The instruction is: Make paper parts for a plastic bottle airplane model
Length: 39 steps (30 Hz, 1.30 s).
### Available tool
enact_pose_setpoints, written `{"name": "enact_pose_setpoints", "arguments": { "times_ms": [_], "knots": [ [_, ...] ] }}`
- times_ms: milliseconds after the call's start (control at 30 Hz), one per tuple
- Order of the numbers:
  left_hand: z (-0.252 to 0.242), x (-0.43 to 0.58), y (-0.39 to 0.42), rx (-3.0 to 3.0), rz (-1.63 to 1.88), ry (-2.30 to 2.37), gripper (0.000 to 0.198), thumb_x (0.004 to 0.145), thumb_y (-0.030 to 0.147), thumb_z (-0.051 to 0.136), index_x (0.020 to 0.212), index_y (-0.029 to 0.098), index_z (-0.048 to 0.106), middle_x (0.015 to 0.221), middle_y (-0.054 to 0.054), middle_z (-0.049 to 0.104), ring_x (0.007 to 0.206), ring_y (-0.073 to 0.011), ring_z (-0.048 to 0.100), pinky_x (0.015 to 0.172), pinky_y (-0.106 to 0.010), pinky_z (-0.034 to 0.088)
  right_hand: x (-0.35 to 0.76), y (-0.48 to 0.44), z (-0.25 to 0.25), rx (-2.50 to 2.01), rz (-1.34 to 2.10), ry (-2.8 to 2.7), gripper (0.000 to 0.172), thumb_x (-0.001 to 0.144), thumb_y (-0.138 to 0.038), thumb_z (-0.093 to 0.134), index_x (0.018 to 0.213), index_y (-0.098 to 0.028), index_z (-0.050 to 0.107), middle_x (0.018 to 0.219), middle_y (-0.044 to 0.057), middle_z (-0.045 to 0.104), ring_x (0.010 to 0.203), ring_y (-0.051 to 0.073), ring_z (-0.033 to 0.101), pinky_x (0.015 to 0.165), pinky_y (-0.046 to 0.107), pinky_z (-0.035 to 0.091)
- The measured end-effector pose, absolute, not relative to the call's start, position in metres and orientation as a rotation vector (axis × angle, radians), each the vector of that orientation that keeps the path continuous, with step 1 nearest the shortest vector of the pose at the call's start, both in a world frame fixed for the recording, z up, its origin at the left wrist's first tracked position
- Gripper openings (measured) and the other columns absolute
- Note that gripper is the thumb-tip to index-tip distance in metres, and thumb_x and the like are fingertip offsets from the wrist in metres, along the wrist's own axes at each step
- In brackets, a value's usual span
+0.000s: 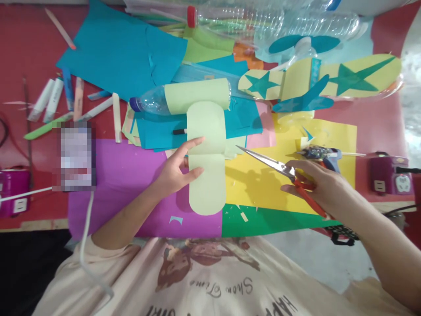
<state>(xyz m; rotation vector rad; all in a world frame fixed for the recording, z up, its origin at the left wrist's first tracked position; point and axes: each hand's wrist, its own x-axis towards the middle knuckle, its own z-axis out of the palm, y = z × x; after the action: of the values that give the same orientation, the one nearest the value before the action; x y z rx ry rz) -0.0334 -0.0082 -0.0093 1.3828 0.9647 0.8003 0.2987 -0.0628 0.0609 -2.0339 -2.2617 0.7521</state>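
My left hand (179, 169) pinches a long pale green paper strip with rounded ends (207, 158), holding it upright in front of a plastic bottle wrapped in the same pale green paper (194, 94). My right hand (315, 184) grips red-handled scissors (279, 166), blades nearly shut and pointing left toward the strip, a short gap away. Both hands hover over sheets of purple (131, 175), yellow (263, 184) and green paper (263, 221).
A finished bottle plane with star-marked wings (329, 79) lies at the back right. A glue gun (322, 154) rests on the yellow sheet. Teal paper (121, 52), empty bottles (263, 22), markers (59, 94), a phone (77, 156) and power strips (390, 175) surround the work.
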Motion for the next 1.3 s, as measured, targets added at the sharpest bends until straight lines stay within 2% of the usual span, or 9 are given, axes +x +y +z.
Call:
{"name": "enact_pose_setpoints", "arguments": {
  "times_ms": [67,167,300,400,567,800,1067,1300],
  "knots": [
    [-0.007,-0.034,-0.009,1.409,0.797,0.965,0.062,0.081,0.039,0.070,0.138,0.031,0.047,0.139,-0.008,0.054,0.083,-0.0149,0.070,0.070,-0.024,0.061,0.301,-0.058,0.060,-2.002,0.819,-2.339,0.054,0.085,-0.069,0.045,0.109,-0.023,0.059,0.094,0.014,0.067,0.067,0.024,0.065,0.063,0.034,0.054],
    [-0.005,-0.035,-0.009,1.442,0.798,0.966,0.062,0.082,0.039,0.069,0.139,0.031,0.047,0.143,-0.008,0.051,0.084,-0.0147,0.069,0.073,-0.025,0.061,0.303,-0.053,0.060,-1.909,0.912,-2.419,0.063,0.084,-0.073,0.041,0.116,-0.021,0.055,0.099,0.017,0.067,0.075,0.027,0.065,0.069,0.038,0.054],
    [-0.005,-0.038,-0.008,1.481,0.807,0.938,0.061,0.083,0.038,0.069,0.139,0.032,0.047,0.140,-0.007,0.053,0.080,-0.0122,0.067,0.073,-0.025,0.060,0.301,-0.049,0.064,-1.847,0.857,-2.473,0.060,0.084,-0.072,0.042,0.112,-0.021,0.058,0.095,0.014,0.067,0.072,0.024,0.063,0.064,0.035,0.052],
    [-0.004,-0.039,-0.008,1.492,0.787,0.942,0.062,0.082,0.039,0.069,0.140,0.032,0.047,0.140,-0.007,0.054,0.083,-0.0139,0.068,0.074,-0.026,0.060,0.295,-0.045,0.067,-1.776,0.825,-2.520,0.060,0.084,-0.071,0.043,0.113,-0.021,0.060,0.093,0.015,0.068,0.071,0.025,0.064,0.061,0.035,0.053],
    [-0.003,-0.037,-0.009,1.521,0.761,0.908,0.062,0.084,0.036,0.067,0.141,0.033,0.045,0.142,-0.006,0.052,0.094,-0.0171,0.068,0.078,-0.026,0.059,0.284,-0.040,0.063,-1.669,0.815,-2.625,0.064,0.087,-0.070,0.038,0.114,-0.018,0.062,0.092,0.017,0.069,0.073,0.027,0.067,0.061,0.036,0.054],
    [-0.007,-0.037,-0.012,1.618,0.682,0.933,0.061,0.084,0.036,0.065,0.142,0.031,0.046,0.143,-0.006,0.052,0.120,-0.0260,0.058,0.079,-0.025,0.057,0.280,-0.037,0.054,-1.639,0.755,-2.630,0.067,0.085,-0.074,0.036,0.112,-0.019,0.063,0.080,0.010,0.067,0.062,0.022,0.064,0.052,0.030,0.046],
    [-0.007,-0.037,-0.012,1.643,0.686,0.927,0.060,0.085,0.037,0.063,0.142,0.030,0.045,0.144,-0.006,0.052,0.123,-0.0267,0.056,0.082,-0.027,0.057,0.275,-0.034,0.054,-1.638,0.797,-2.629,0.067,0.084,-0.075,0.038,0.111,-0.019,0.064,0.080,0.010,0.068,0.061,0.022,0.064,0.053,0.030,0.046],
    [-0.007,-0.037,-0.012,1.655,0.663,0.935,0.061,0.085,0.035,0.063,0.143,0.030,0.045,0.144,-0.006,0.052,0.124,-0.0271,0.055,0.078,-0.026,0.057,0.275,-0.033,0.054,-1.638,0.834,-2.628,0.066,0.084,-0.074,0.040,0.112,-0.019,0.064,0.080,0.010,0.068,0.062,0.022,0.064,0.055,0.031,0.048]
  ]
}}
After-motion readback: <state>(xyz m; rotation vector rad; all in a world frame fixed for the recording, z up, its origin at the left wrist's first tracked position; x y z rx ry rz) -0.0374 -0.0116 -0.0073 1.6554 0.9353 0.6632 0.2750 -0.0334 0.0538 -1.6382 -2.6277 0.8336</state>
